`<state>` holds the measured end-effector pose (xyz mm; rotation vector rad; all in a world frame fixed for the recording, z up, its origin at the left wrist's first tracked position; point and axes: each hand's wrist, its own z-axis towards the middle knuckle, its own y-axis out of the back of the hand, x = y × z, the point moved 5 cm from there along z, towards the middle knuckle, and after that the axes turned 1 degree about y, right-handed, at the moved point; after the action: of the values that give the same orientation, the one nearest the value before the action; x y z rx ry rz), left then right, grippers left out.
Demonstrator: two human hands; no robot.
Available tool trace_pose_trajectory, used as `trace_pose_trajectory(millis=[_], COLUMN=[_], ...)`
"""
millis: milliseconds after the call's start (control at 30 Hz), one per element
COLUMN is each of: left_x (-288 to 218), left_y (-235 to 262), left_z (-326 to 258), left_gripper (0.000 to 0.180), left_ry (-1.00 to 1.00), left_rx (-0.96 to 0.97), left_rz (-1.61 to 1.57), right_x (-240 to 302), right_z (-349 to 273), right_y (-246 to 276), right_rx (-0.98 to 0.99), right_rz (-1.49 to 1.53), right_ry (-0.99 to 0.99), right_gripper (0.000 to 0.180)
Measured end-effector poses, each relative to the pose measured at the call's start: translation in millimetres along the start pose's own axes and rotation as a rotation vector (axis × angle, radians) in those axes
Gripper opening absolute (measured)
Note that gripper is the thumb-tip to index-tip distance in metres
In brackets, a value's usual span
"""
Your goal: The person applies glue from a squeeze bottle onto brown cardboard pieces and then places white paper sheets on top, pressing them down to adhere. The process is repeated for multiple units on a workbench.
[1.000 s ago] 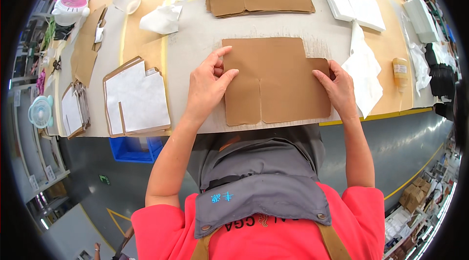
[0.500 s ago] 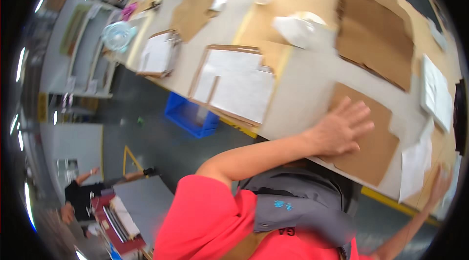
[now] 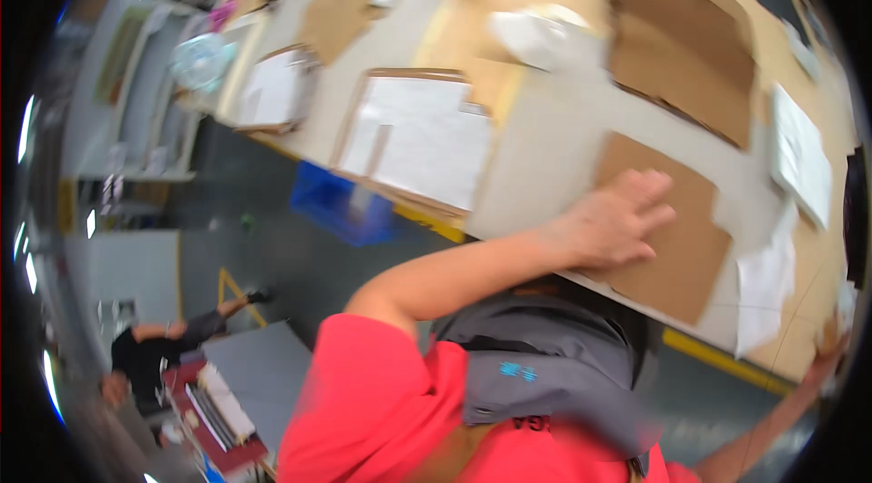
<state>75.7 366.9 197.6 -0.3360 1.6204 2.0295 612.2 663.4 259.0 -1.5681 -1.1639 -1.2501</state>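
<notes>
My left hand lies on a notched piece of brown cardboard near the table's front edge. Its fingers are slightly bent and apart, holding nothing. Far to the right, my right hand reaches toward the end of the table, beside a small pale item that I cannot make out. Blur and the picture's rim hide its fingers. Between my hands, a loose white sheet lies partly along the table edge. Beyond it is a stack of white sheets.
A larger brown cardboard sheet lies farther back. Crumpled white material sits left of it. White sheets on cardboard lie left along the edge, above a blue crate on the floor. Another person is at a second table, lower left.
My left fingers have drawn closer together and bent a little on the cardboard. My right hand has shifted slightly toward the right end of the table. The whole view has moved slightly.
</notes>
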Motion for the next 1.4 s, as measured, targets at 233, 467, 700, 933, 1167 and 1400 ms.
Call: trace_pose_trajectory(millis=[233, 467, 700, 933, 1167, 1400], left_x=[-3, 6, 9, 11, 13, 13], left_y=[28, 32, 34, 35, 33, 33], left_z=[-58, -87, -86, -84, -86, -85], left_gripper=[0.045, 0.035, 0.03, 0.032, 0.032, 0.032], left_ry=[0.068, 0.149, 0.179, 0.193, 0.212, 0.212], left_rx=[-0.088, -0.208, -0.257, -0.25, -0.248, -0.237], left_rz=[-0.04, -0.115, -0.111, -0.138, -0.153, -0.15], right_x=[-19, -88, -117, -119, -115, -114], right_z=[-184, -269, -286, -292, -296, -290], right_y=[-132, -274, -350, -369, -373, -358], right_rx=[0.61, 0.551, 0.874, 0.964, 0.991, 0.922], right_rz=[0.508, 0.187, -0.039, -0.183, -0.162, -0.244], right_ry=[-0.003, 0.207, 0.708, 0.95, 0.967, 0.967], right_gripper=[0.073, 0.089, 0.102, 0.107, 0.103, 0.098])
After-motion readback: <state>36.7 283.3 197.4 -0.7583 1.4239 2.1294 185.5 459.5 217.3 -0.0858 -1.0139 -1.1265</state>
